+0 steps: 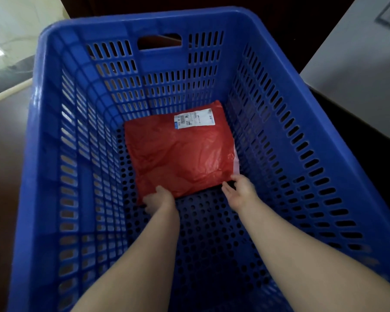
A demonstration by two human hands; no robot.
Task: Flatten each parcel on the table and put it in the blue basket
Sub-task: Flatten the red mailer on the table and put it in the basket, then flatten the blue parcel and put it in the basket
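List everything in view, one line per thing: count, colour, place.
basket: one, blue, fills most of the view; slotted walls, perforated floor.
parcel: one, red plastic, lying flat on the basket floor toward the far end.
label: one, white, on the parcel's far right corner.
pale surface: one, grey-white, outside the basket, upper right.
left hand: one, bare, holds the parcel's near left corner, thumb on top.
right hand: one, bare, open at the parcel's near right corner.

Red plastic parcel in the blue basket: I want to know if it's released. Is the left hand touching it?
Touching. In the head view the left hand has its thumb lying on the near corner of the red plastic parcel, no gap.
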